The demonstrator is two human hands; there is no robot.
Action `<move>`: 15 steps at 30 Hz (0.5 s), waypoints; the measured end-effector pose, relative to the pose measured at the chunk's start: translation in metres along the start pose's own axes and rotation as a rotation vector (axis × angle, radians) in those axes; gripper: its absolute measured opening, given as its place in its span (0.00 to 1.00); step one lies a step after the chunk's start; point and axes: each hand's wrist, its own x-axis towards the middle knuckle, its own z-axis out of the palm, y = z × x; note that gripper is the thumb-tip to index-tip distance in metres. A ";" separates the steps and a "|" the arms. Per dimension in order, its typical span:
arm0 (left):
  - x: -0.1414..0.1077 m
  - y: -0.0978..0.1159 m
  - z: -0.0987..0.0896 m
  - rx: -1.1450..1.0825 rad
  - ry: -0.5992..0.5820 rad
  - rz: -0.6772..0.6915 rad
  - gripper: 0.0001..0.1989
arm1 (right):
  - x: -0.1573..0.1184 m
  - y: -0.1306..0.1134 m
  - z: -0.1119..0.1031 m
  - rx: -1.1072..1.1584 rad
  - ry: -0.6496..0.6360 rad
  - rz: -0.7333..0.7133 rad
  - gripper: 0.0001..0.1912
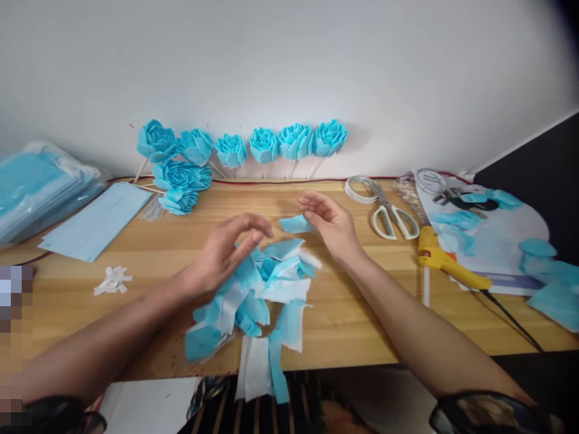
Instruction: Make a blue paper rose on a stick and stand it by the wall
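Note:
My right hand [332, 223] pinches a small light-blue piece of non-woven fabric [293, 225] between thumb and fingers, a little above the table. To its left, my left hand [233, 247] hovers over the near pile with fingers curved and thumb apart, holding nothing that I can see. Under and in front of it lies a loose heap of blue and white fabric scraps [284, 283]. Some strips [257, 367] hang over the table's front edge.
Several blue fabric flowers [265, 144] on sticks lean against the wall. At left are packed masks [40, 187], flat blue sheets [97, 223] and white strips [113, 280]. At right are a tape roll [360, 189], scissors [393, 220], a yellow glue gun [452, 268] and blue pieces [556, 295].

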 end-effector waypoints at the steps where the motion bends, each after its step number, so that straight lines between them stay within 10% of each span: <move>1: 0.003 -0.001 -0.001 -0.010 0.066 -0.053 0.12 | -0.001 -0.002 0.002 -0.006 -0.016 -0.013 0.19; 9: 0.045 -0.021 0.017 0.044 -0.173 -0.143 0.12 | -0.015 -0.021 0.014 -0.146 -0.111 -0.071 0.20; 15: 0.052 -0.048 -0.010 -0.094 0.022 -0.416 0.16 | -0.014 -0.028 0.005 -0.249 -0.145 -0.063 0.19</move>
